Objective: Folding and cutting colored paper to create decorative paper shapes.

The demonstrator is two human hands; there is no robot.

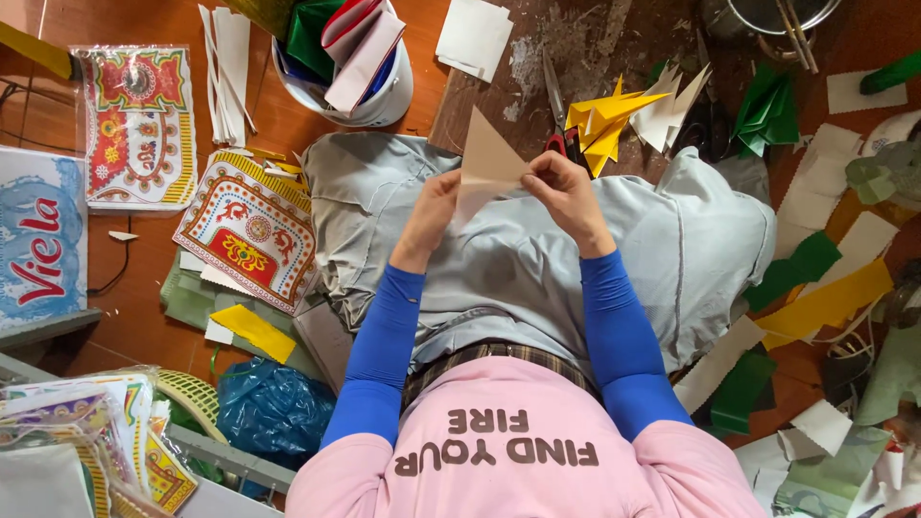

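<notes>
Holding a beige pointed sheet of folded paper (487, 163) over the lap, both hands pinch it at mid-height, tip pointing up. Head view: left hand (432, 216) closed on the sheet's left lower edge, fingers curled; right hand (566, 197) closed on its right edge, thumb and fingers pressed together. Person sits on the floor, grey cloth (508, 259) spread across the knees under the hands. Just beyond the paper, scissors with red handles (556, 110) lie on a worn wooden board (566, 48), beside a folded yellow paper piece (604, 125) and folded white paper pieces (672, 110). White bucket (369, 82) with coloured paper stands upper left. Printed red-and-yellow patterned sheets (249, 230) lie left on the floor. Green, yellow, white paper strips (825, 278) scattered right.
</notes>
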